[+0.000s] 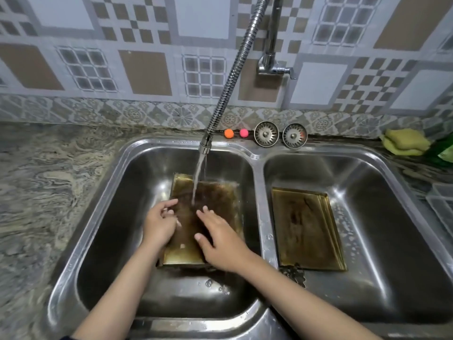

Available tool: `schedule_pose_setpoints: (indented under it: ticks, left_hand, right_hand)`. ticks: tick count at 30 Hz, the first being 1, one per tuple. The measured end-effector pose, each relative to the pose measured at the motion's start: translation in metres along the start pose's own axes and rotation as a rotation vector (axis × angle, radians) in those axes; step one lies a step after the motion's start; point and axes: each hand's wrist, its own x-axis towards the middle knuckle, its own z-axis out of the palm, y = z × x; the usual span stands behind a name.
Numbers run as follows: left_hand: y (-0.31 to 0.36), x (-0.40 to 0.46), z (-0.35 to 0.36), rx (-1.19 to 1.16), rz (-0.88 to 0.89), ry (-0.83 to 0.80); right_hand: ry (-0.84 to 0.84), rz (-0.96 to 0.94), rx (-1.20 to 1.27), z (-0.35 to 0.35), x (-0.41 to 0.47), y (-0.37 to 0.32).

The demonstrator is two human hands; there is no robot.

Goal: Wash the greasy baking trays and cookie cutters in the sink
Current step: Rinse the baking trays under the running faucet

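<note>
The tray lies in the left basin of the sink, under the water that runs from the tap, and its brown floor is wet and looks greasy. The left hand rests on the left side of the tray with the fingers loosely bent, and I cannot tell whether they grip the edge or only touch it. The right hand lies flat on the tray floor with the fingers spread and straight, so it presses or rubs and holds nothing. A second tray lies in the right basin, well apart from both hands, and a metal cutter lies at its near edge. I judge that the tray is thin stiff metal, light, and very slippery now (grease together with water), so a flat palm will slide on it. The better hold is at the raised rim, with the thumb inside and the fingers under the edge, on a long side. The rim may be a little sharp, so the grip should be firm but not hard
</note>
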Motion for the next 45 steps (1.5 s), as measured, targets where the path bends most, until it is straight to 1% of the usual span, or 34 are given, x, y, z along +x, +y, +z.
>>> schedule_pose_setpoints:
  ticks: [2,3,6,8,9,10,13,15,16,17,20,21,22,23,26,27,28,29,31,32,33,34,35,37,38,39,40,41,43,44,45]
  left_hand:
    - [0.008,-0.007,-0.002,-0.156,-0.062,-0.023]
    - [0.011,-0.009,-0.002,-0.231,-0.104,-0.042]
    - [0.011,-0.017,0.004,-0.413,-0.221,-0.106]
    - [0.010,-0.022,0.015,-0.521,-0.270,-0.154]
    - [0.011,-0.023,0.020,-0.568,-0.278,-0.173]
    - [0.012,-0.023,0.023,-0.599,-0.271,-0.180]
    - [0.015,-0.014,0.020,-0.640,-0.205,-0.113]
    - [0.016,-0.009,0.011,-0.636,-0.177,-0.079]
    - [0.017,-0.009,0.008,-0.634,-0.168,-0.078]
    - [0.019,-0.010,0.006,-0.633,-0.159,-0.088]
    - [0.022,-0.017,0.011,-0.616,-0.139,-0.128]
    - [0.023,-0.019,0.014,-0.611,-0.121,-0.140]
    - [0.026,-0.020,0.016,-0.607,-0.101,-0.141]
    - [0.028,-0.020,0.017,-0.613,-0.082,-0.135]
    - [0.034,-0.011,0.005,-0.657,-0.084,-0.069]
    - [0.034,-0.008,-0.001,-0.654,-0.101,-0.053]
    - [0.033,-0.006,-0.006,-0.645,-0.109,-0.046]
    - [0.033,-0.008,-0.010,-0.636,-0.108,-0.053]
    - [0.035,-0.016,-0.005,-0.623,-0.095,-0.081]
    - [0.036,-0.019,0.001,-0.618,-0.084,-0.095]
    - [0.038,-0.021,0.008,-0.610,-0.068,-0.101]
    - [0.039,-0.022,0.013,-0.605,-0.050,-0.096]
    - [0.042,-0.021,0.016,-0.602,-0.035,-0.071]
    - [0.045,-0.015,0.011,-0.610,-0.053,-0.018]
    - [0.044,-0.011,0.005,-0.609,-0.073,-0.002]
    - [0.042,-0.009,-0.002,-0.604,-0.097,-0.001]
    - [0.039,-0.009,-0.007,-0.594,-0.110,-0.008]
    - [0.037,-0.011,-0.009,-0.576,-0.112,-0.022]
    - [0.034,-0.019,-0.005,-0.544,-0.105,-0.062]
    - [0.032,-0.023,0.000,-0.542,-0.096,-0.078]
    - [0.032,-0.025,0.003,-0.541,-0.091,-0.083]
  right_hand:
    - [-0.139,0.051,-0.222,-0.005,0.009,0.002]
    - [-0.159,0.081,-0.342,-0.011,0.016,0.004]
    - [-0.105,0.221,-0.592,-0.042,0.042,0.010]
    - [-0.050,0.291,-0.658,-0.053,0.058,0.008]
    - [-0.031,0.281,-0.669,-0.052,0.061,0.004]
    - [-0.028,0.231,-0.670,-0.048,0.059,-0.002]
    - [-0.109,-0.056,-0.654,-0.031,0.038,-0.018]
    - [-0.120,-0.164,-0.667,-0.036,0.028,-0.016]
    - [-0.092,-0.158,-0.693,-0.043,0.030,-0.012]
    - [-0.051,-0.111,-0.723,-0.050,0.036,-0.009]
    - [0.101,0.132,-0.709,-0.066,0.063,-0.009]
    - [0.142,0.169,-0.693,-0.066,0.069,-0.014]
    - [0.158,0.154,-0.675,-0.063,0.071,-0.019]
    - [0.132,0.091,-0.651,-0.058,0.069,-0.024]
    - [-0.042,-0.185,-0.594,-0.042,0.046,-0.029]
    - [-0.059,-0.211,-0.607,-0.043,0.041,-0.025]
    - [-0.042,-0.177,-0.626,-0.049,0.044,-0.017]
    - [-0.005,-0.092,-0.625,-0.057,0.050,-0.011]
    - [0.088,0.131,-0.544,-0.074,0.069,-0.005]
    - [0.130,0.192,-0.527,-0.077,0.077,-0.006]
    - [0.162,0.193,-0.540,-0.075,0.083,-0.011]
    - [0.174,0.138,-0.553,-0.069,0.085,-0.018]
    - [0.153,0.044,-0.542,-0.061,0.082,-0.026]
    - [0.039,-0.143,-0.501,-0.046,0.066,-0.035]
    - [-0.003,-0.194,-0.498,-0.043,0.058,-0.033]
    - [-0.003,-0.205,-0.511,-0.044,0.055,-0.026]
    - [0.029,-0.163,-0.530,-0.048,0.058,-0.019]
    - [0.070,-0.073,-0.536,-0.052,0.064,-0.013]
    - [0.154,0.138,-0.468,-0.061,0.076,-0.009]
    - [0.190,0.186,-0.428,-0.061,0.080,-0.010]
    - [0.212,0.169,-0.406,-0.057,0.081,-0.013]
